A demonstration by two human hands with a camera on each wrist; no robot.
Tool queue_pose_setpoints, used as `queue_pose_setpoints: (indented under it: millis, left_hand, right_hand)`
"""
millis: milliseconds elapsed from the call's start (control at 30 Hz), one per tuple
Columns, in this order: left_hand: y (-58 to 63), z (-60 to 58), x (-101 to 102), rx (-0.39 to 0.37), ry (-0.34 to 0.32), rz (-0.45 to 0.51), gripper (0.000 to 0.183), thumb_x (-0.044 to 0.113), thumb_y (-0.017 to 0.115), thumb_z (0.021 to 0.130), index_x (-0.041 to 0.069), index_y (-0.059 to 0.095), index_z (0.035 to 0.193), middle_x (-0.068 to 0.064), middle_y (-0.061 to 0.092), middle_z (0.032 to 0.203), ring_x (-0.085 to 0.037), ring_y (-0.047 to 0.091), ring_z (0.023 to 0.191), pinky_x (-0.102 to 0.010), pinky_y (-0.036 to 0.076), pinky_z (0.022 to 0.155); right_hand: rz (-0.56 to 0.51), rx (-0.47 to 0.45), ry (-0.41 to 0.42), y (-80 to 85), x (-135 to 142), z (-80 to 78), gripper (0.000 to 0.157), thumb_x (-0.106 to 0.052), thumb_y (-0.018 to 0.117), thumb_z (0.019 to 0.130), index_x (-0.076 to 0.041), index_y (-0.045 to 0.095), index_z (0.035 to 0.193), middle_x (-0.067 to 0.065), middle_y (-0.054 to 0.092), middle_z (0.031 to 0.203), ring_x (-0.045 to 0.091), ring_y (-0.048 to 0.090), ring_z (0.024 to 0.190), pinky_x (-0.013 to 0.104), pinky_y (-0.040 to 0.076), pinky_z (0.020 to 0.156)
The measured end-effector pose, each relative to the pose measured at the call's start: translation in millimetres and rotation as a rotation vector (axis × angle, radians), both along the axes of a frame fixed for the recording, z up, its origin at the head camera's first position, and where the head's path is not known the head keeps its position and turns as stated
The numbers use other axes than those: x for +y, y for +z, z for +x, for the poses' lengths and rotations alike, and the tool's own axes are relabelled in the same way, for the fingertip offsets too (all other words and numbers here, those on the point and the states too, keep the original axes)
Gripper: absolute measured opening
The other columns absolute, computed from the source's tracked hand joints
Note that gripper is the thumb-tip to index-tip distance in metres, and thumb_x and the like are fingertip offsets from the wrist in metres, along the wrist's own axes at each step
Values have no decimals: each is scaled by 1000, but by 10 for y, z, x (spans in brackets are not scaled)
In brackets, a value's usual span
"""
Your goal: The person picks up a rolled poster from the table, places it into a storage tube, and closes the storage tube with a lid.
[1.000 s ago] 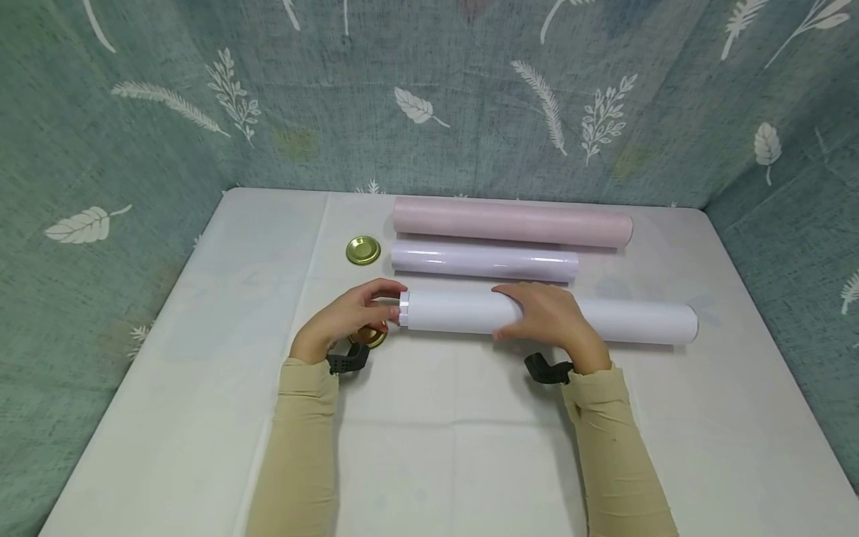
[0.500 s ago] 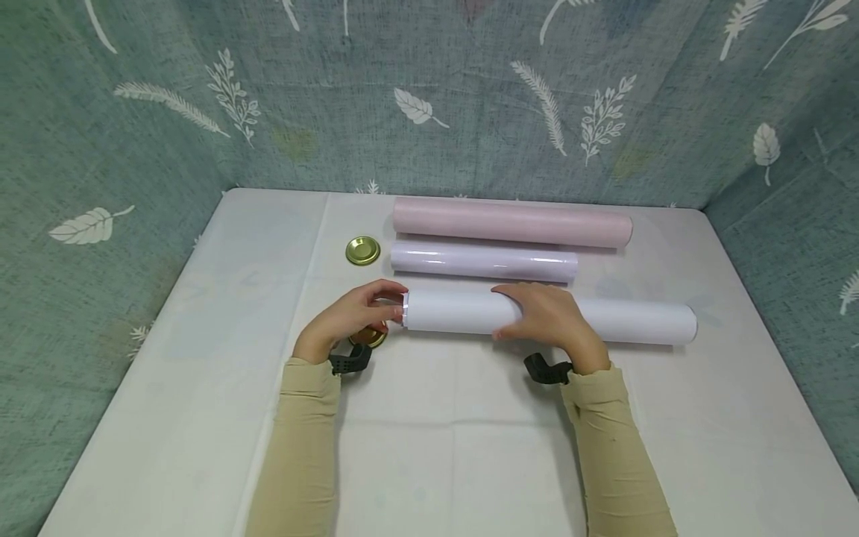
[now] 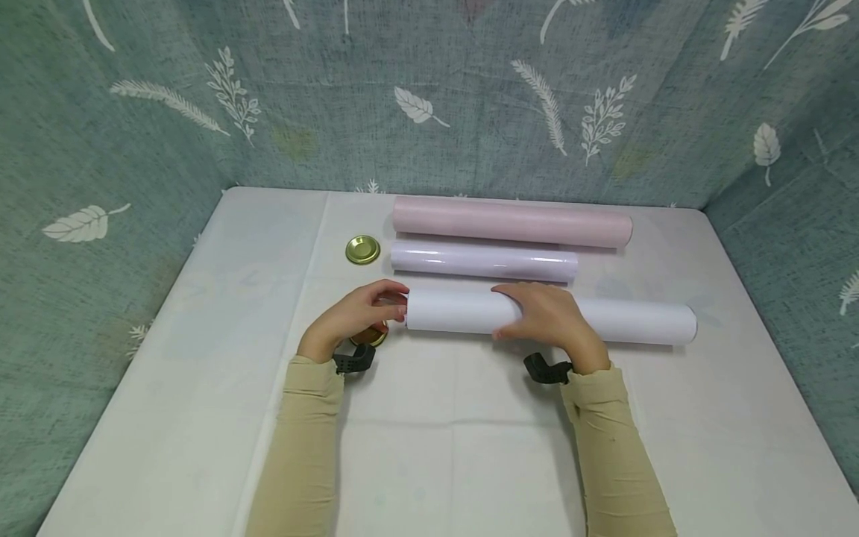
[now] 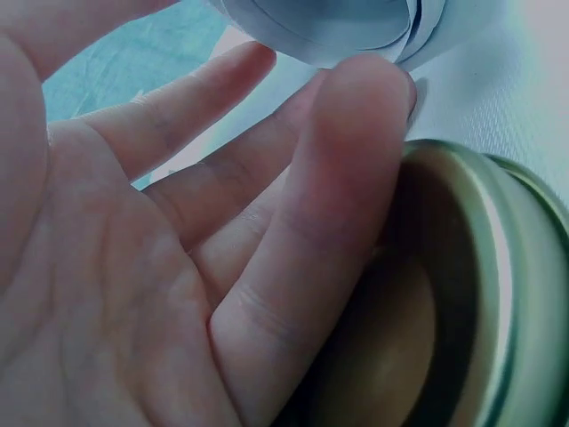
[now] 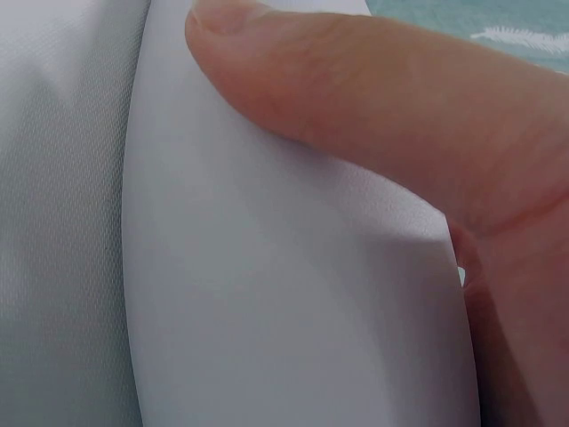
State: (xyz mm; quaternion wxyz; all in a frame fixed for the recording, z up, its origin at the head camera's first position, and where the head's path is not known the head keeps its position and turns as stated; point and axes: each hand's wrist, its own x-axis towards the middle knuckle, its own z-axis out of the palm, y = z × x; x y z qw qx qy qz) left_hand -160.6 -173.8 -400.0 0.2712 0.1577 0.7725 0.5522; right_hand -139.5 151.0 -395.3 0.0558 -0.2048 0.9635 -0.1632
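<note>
A long white paper roll (image 3: 637, 321) lies sideways on the table. My right hand (image 3: 546, 313) grips it near the middle, the thumb (image 5: 311, 84) over its smooth surface in the right wrist view. My left hand (image 3: 349, 317) is at the roll's left end, thumb and fingers spread, fingertips right at the rim. In the left wrist view the roll's open end (image 4: 329, 27) shows coiled layers just beyond the thumb (image 4: 347, 169). A gold metal lid (image 3: 370, 335) lies under the left hand, partly hidden by it.
Behind the white roll lie a shiny lilac roll (image 3: 483, 261) and a longer pink roll (image 3: 510, 222), roughly parallel to it. Another gold lid (image 3: 363, 250) sits left of the lilac roll. A leaf-patterned green curtain (image 3: 429, 97) hangs at the table's back and sides.
The inner layer sticking out of the white roll's left end has slid inward, now nearly flush. My left hand has moved slightly right with it; the right hand stays put.
</note>
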Motion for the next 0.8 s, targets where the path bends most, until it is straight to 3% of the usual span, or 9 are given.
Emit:
queue_pose_setpoints:
  millis: [100,367,800]
  left_hand:
    - [-12,-7,1,-1,0,-13,41,16,60,86,6,45,124,-14,54,115,-28,57,94,-43,48,72]
    - [-197,-84,-9,26,21,-52,38,20,60,85,14,48,121,-6,57,111,-21,59,90,-35,50,68]
    - [-187,-77,46,38,62,-126,37,22,60,85,15,48,119,-7,56,109,-23,59,84,-35,50,63]
  right_hand:
    - [7,3,-2,-1,-1,-3,81,-65,70,56,-29,49,126,-5,54,121,18,51,108,39,41,80]
    - [10,5,4,-10,1,-8,81,-65,69,56,-29,50,126,-4,54,121,17,51,107,38,42,80]
    - [-7,-15,-1,23,-4,9,82,-64,70,57,-28,49,127,-4,54,121,18,52,107,40,41,81]
